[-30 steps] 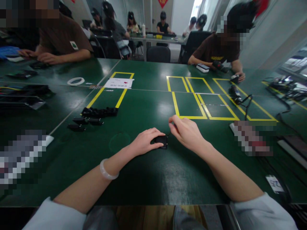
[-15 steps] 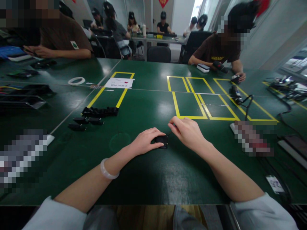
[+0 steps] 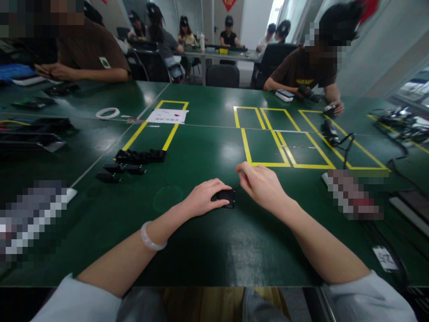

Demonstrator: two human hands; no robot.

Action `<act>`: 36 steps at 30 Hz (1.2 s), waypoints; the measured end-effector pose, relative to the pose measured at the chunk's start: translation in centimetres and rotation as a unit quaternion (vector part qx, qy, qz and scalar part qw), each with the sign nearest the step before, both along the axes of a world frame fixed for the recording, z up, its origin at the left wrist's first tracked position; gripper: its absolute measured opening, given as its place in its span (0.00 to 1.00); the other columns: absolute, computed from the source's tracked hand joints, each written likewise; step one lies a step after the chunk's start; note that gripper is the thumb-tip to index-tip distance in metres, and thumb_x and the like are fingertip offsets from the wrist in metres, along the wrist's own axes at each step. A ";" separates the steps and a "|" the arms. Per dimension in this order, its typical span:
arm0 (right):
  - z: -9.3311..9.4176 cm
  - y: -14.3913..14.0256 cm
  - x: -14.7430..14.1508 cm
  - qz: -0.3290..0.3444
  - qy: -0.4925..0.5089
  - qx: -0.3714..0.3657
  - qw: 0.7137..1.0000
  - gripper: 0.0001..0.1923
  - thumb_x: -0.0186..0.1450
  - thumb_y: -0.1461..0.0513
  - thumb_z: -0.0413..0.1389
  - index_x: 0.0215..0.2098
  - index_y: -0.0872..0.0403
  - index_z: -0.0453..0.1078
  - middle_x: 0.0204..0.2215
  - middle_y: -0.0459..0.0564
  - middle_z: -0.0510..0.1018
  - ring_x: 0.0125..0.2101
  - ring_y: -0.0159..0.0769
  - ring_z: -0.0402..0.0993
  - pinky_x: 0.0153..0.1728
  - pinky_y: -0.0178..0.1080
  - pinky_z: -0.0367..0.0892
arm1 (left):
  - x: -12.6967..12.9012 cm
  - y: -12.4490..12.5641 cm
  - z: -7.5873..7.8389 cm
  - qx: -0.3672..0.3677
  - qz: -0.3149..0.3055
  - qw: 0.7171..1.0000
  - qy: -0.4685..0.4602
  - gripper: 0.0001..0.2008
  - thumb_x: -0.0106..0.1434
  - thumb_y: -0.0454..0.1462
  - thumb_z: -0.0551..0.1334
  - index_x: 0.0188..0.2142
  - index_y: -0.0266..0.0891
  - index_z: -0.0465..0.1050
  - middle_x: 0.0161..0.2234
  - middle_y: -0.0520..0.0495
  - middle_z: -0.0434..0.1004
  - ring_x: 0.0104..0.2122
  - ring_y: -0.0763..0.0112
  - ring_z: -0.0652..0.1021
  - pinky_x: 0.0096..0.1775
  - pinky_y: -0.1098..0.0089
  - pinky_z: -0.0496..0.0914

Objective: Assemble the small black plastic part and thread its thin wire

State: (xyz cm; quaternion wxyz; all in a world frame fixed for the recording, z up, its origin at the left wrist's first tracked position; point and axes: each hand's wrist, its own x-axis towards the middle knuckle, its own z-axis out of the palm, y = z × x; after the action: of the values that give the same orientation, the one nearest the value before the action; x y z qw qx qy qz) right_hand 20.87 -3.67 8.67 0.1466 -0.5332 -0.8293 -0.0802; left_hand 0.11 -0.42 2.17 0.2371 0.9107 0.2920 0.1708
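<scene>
My left hand (image 3: 207,197) grips a small black box (image 3: 226,197) between thumb and fingers, against the green tabletop. Tiny bright metal points show at the box's right edge. To its right, my right hand (image 3: 259,181) is closed in a pinch just off the table. A thin dark rod (image 3: 237,188) slants from these fingertips down to the box's right edge. Its kind is too small to make out, and my fingers hide its upper part.
Several black blocks (image 3: 134,169) with metal tips lie at the left. Yellow tape outlines (image 3: 268,164) mark the table beyond my hands. A tape roll (image 3: 107,113) and paper sign (image 3: 166,116) lie farther off. Cables (image 3: 348,143) run at the right. Co-workers sit opposite.
My right hand has shifted very slightly, with the thin rod still at the box's right edge. The left hand and the box stay in place.
</scene>
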 end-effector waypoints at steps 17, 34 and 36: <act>-0.4 0.0 0.0 0.010 0.017 0.018 1.000 0.14 0.70 0.57 0.42 0.40 0.55 0.66 0.25 0.47 0.77 0.27 0.34 0.72 0.31 0.34 0.56 | 0.0 -0.1 0.0 0.008 0.002 1.000 -0.002 0.18 0.65 0.44 0.59 0.53 0.42 0.68 0.46 0.45 0.71 0.47 0.63 0.73 0.49 0.65 0.67; -0.3 0.1 -0.2 0.000 0.010 0.036 0.999 0.12 0.68 0.62 0.42 0.42 0.55 0.65 0.25 0.47 0.77 0.26 0.34 0.72 0.31 0.34 0.56 | 0.0 -0.1 -0.1 0.010 0.003 1.000 -0.006 0.18 0.65 0.45 0.58 0.53 0.42 0.68 0.46 0.45 0.71 0.47 0.62 0.72 0.49 0.65 0.67; -0.4 0.0 -0.1 0.009 0.025 0.036 0.999 0.11 0.68 0.62 0.43 0.43 0.56 0.65 0.25 0.47 0.77 0.26 0.33 0.72 0.31 0.34 0.56 | 0.0 -0.1 -0.1 0.011 0.003 1.000 -0.005 0.18 0.65 0.45 0.58 0.53 0.42 0.68 0.46 0.45 0.71 0.47 0.62 0.72 0.49 0.64 0.67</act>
State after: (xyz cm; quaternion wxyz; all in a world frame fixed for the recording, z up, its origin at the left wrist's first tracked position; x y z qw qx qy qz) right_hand 20.72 -3.62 8.31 0.1873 -0.5220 -0.8266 -0.0952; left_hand 0.13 -0.55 2.05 0.2280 0.9114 0.2920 0.1790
